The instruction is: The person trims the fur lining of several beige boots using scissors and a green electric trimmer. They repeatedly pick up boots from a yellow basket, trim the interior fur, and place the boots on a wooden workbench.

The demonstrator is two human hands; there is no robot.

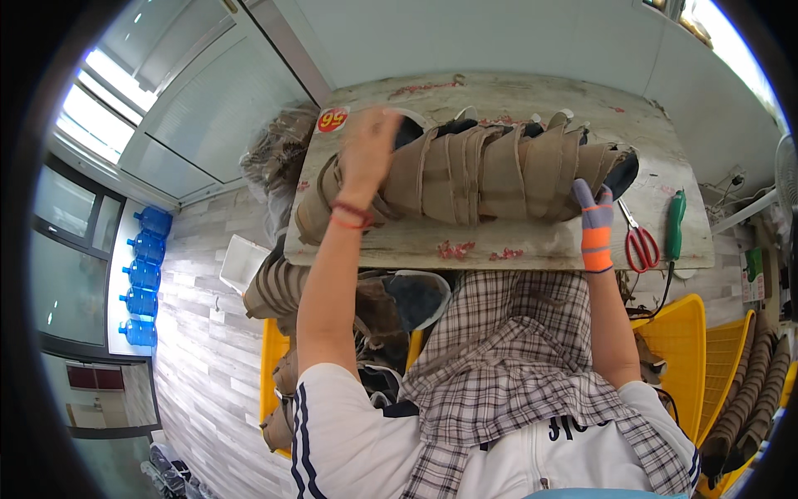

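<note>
In the head view, a row of overlapping brown fabric pieces lies on the worn tabletop, toward one o'clock from the view's centre. My left hand is at eleven, over the row's left part; it's blurred, so I can't tell whether its fingers are together or clamped. My gloved right hand is at three, two fingers apart by the row's right end; any grip there is hidden. I'd steady that end lightly, work the left with small motions so the overlaps don't slide, and mind the red-handled scissors just beyond my glove.
</note>
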